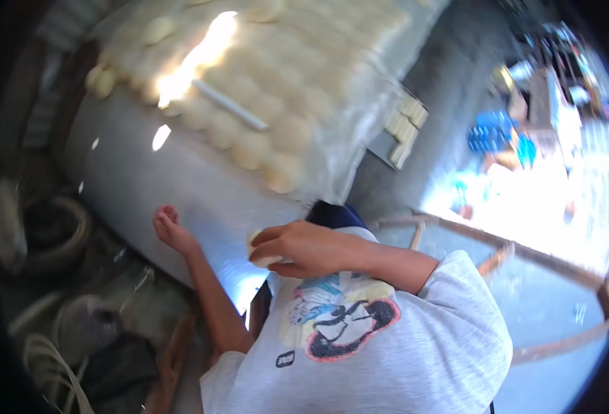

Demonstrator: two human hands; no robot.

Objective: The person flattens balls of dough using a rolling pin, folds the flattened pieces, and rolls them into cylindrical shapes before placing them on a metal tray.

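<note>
My right hand (291,250) is closed round a pale, rounded dough-like piece (257,245), partly hidden by the fingers, in front of my shirt. My left hand (171,228) hovers over the bare metal tabletop (125,159), palm partly upward and fingers curled, with nothing visible in it. Beyond both hands, many pale round dough pieces (277,172) lie in rows on a covered surface, blurred. A white rod (228,103) lies across them, with bright sunlight patches nearby.
A flat board (392,159) with pale slabs juts at the table's right side. Blue water jugs (489,134) and clutter stand in glare at the right. A wooden-edged frame (560,269) is at lower right. A tyre-like ring (73,214) and dark clutter lie at the lower left.
</note>
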